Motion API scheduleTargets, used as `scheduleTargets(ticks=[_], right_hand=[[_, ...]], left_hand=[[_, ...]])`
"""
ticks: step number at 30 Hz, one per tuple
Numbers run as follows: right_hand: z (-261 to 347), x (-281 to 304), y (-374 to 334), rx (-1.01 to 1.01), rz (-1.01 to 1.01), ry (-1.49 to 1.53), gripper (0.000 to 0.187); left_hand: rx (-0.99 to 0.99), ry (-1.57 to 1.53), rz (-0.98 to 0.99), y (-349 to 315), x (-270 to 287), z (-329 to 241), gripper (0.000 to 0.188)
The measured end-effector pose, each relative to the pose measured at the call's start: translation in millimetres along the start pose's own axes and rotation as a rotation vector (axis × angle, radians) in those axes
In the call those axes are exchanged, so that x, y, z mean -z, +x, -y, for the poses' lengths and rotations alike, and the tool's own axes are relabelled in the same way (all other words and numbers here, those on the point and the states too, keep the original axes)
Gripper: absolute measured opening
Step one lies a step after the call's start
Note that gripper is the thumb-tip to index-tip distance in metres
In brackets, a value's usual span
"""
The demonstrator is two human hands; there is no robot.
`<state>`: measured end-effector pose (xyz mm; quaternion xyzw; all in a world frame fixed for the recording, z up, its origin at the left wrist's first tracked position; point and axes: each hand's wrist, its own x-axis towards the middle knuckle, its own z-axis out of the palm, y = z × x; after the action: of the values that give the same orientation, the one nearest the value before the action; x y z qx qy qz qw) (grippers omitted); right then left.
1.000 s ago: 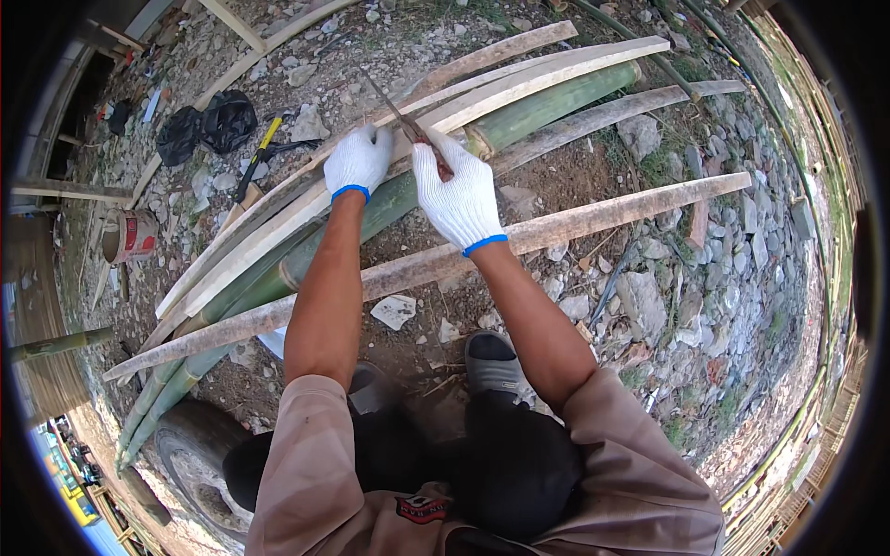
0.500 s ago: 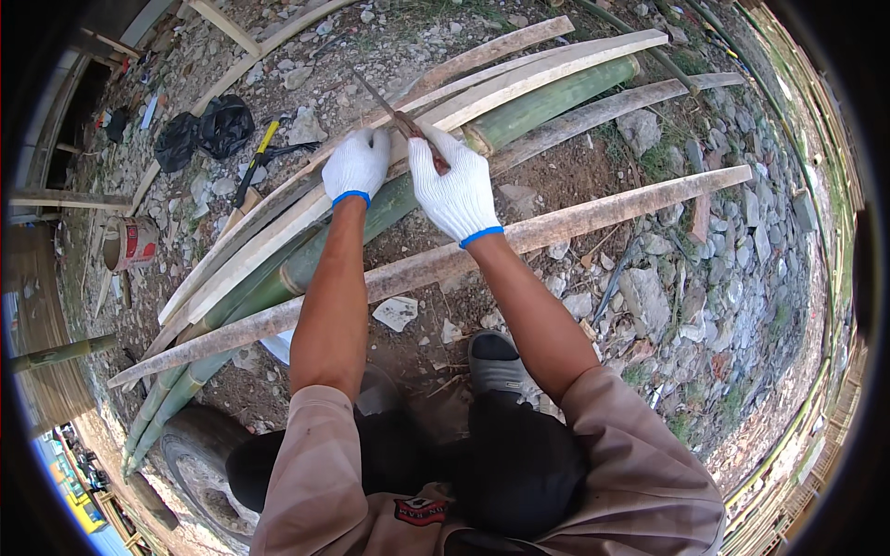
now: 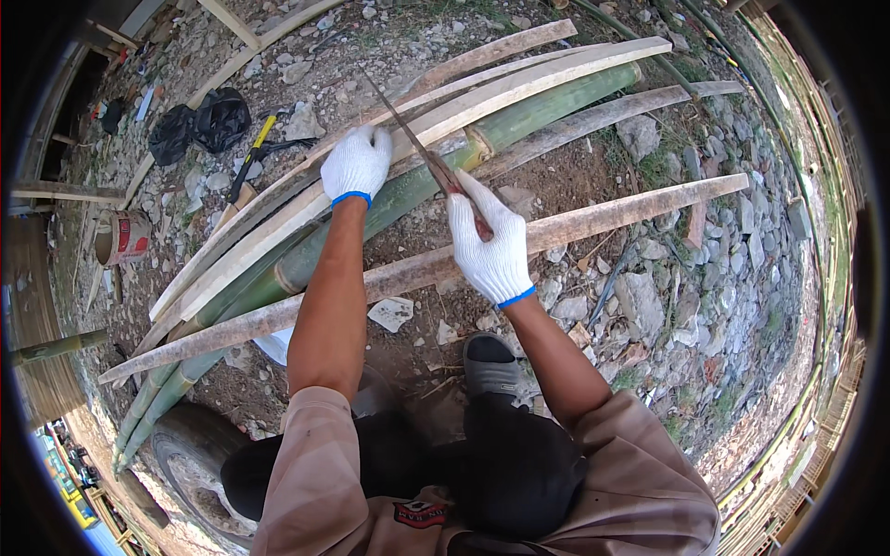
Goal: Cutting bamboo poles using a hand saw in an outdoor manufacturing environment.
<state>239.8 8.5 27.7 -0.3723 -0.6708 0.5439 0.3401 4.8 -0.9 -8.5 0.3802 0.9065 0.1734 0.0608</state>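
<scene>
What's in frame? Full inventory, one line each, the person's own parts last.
green bamboo pole: 1, green, across the middle under the hands
split bamboo slats: several, pale tan, beside and above the pole
long slat: 1, grey-tan, nearest the person
knife: 1, long dark blade, angled over the pole
hammer: 1, yellow and black handle, upper left
black bags: 2, black, upper left ground
can: 1, red and white, left
tyre: 1, dark, lower left
left hand: white glove, on the slats
right hand: white glove, gripping the knife
</scene>
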Motion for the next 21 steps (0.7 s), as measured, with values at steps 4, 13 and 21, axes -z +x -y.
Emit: scheduleTargets(ticks=[4, 13, 21], right_hand=[[4, -32, 79, 0.096, 0.017, -0.069, 0.040], [17, 73, -100, -0.099, 0.047, -0.145, 0.047], [4, -28, 57, 0.076, -0.027, -0.033, 0.040]], left_hand=[[0.047, -0.006, 0.096, 8, 2, -17, 0.050], [0.023, -0.037, 0.064, -1, 6, -2, 0.053], [-0.028, -0.017, -0.025, 7, -2, -10, 0.050]])
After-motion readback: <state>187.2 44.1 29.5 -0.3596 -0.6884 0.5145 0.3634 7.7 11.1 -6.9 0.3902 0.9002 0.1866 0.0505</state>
